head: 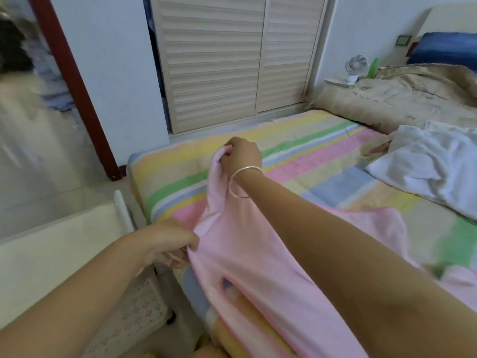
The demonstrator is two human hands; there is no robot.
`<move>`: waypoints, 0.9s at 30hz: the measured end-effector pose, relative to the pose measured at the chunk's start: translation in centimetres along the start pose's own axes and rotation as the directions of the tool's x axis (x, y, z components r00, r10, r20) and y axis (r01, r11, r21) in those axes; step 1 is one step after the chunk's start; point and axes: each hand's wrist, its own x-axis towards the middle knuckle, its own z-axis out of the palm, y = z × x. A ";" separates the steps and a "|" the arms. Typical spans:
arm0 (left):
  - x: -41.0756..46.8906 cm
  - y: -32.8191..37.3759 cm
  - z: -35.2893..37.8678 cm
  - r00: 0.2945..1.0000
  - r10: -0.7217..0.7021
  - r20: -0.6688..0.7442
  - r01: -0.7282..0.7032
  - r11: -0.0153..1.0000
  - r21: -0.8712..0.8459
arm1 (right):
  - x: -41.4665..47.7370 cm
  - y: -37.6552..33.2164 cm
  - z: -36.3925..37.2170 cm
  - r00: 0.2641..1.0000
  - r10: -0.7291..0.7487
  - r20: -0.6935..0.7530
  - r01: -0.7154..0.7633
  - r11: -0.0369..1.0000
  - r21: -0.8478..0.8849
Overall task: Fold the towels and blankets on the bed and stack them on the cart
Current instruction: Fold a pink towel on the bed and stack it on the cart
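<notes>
A pink towel (pixel 247 257) hangs lifted over the near corner of the bed (pixel 296 161), which has a pastel striped sheet. My right hand (pixel 241 155) pinches the towel's upper corner, raised above the bed; a silver bangle sits on that wrist. My left hand (pixel 171 244) grips the towel's left edge lower down, near the bed's edge. The rest of the pink towel trails to the right behind my right forearm. A crumpled white towel (pixel 436 164) lies on the bed at the right. The white cart (pixel 64 254) stands at the lower left beside the bed.
A tan blanket (pixel 402 96) is bunched at the far end of the bed, with a blue pillow (pixel 444 51) behind it. A small white fan (pixel 356 67) stands on a bedside shelf. Louvred closet doors (pixel 232 60) face the bed; a dark red door frame (pixel 74 83) is at left.
</notes>
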 end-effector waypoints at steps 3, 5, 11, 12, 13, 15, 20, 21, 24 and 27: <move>1.2 -0.5 -0.7 0.993 -0.048 0.112 0.070 0.977 -0.201 | -0.8 0.1 3.6 0.962 -0.069 0.263 0.063 0.998 0.030; 1.9 -0.5 -0.9 0.989 -0.061 0.138 0.101 0.947 -0.305 | -1.4 0.8 5.0 0.909 -0.102 0.405 0.074 0.994 0.085; 4.6 -0.7 -0.4 0.992 -0.096 0.078 0.122 0.879 -0.462 | 0.1 4.0 3.5 0.957 -0.090 0.277 0.124 0.986 -0.109; 5.1 -0.4 -0.2 0.993 -0.090 0.074 0.114 0.876 -0.468 | 0.6 4.7 3.4 0.952 -0.065 0.298 0.116 0.981 -0.155; 5.6 0.1 -0.1 0.995 -0.067 0.067 0.092 0.865 -0.493 | 0.9 5.2 3.3 0.945 -0.034 0.325 0.097 0.979 -0.181; 6.9 1.1 -0.1 0.999 -0.017 0.040 0.038 0.795 -0.605 | 1.1 6.1 3.8 0.926 0.026 0.378 0.056 0.977 -0.204; 8.6 3.8 -0.1 0.999 0.044 0.024 -0.014 0.699 -0.715 | 1.4 6.9 5.1 0.934 0.073 0.348 0.045 0.946 -0.320; 8.8 4.3 -0.2 0.999 0.049 0.012 -0.025 0.681 -0.732 | 1.6 7.0 5.3 0.941 0.088 0.328 0.030 0.940 -0.340; 10.1 5.0 -0.9 0.998 0.052 -0.039 -0.064 0.648 -0.759 | 2.7 7.4 6.2 0.940 0.129 0.314 0.012 0.912 -0.410; 11.1 4.8 -2.6 0.999 0.034 -0.037 -0.051 0.667 -0.743 | 3.8 7.3 7.2 0.957 0.159 0.242 -0.044 0.907 -0.419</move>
